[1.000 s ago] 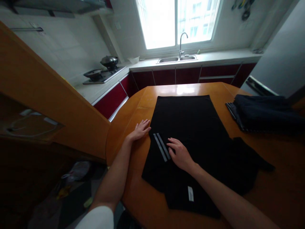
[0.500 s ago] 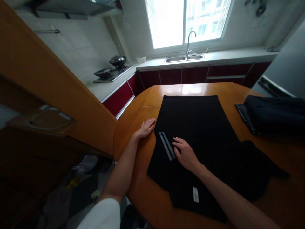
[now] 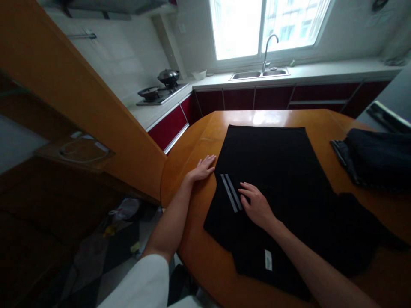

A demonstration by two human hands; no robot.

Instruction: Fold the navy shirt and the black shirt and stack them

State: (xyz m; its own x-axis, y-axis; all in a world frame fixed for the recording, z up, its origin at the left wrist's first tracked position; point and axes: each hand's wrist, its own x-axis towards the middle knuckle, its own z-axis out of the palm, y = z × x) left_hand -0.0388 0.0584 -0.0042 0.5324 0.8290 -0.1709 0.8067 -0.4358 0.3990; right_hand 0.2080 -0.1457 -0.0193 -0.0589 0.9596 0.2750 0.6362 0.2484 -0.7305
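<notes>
- Reports on the black garment: judged light, soft and limp, with little stiffness to hold a shape when lifted; likely to crease readily.
- Looks smooth rather than delicate; likely to slide somewhat on the glossy worktop, with small risk of damage.
- Best taken, in judgement, by both corners of the straight hem, or by hem and shoulder along one side, for an even lift.
- Lies spread around the middle of the worktop, with hem toward the far edge, neck end toward the near edge, one sleeve toward the left edge and the other toward the right.
- Appears plain black, apart from two parallel grey stripes on the left sleeve and a pale label at the near end; too small to read.
- Rests the left hand on the worktop, right at the garment's left side, with fingers slightly spread, holding nothing.
- Places the right hand over the cloth, just beside the stripes, with fingers loosely curved and apart, gripping nothing; cannot tell how firmly pressed.
- Includes, near the worktop's right edge, a dark folded stack, apart from the garment.
</notes>
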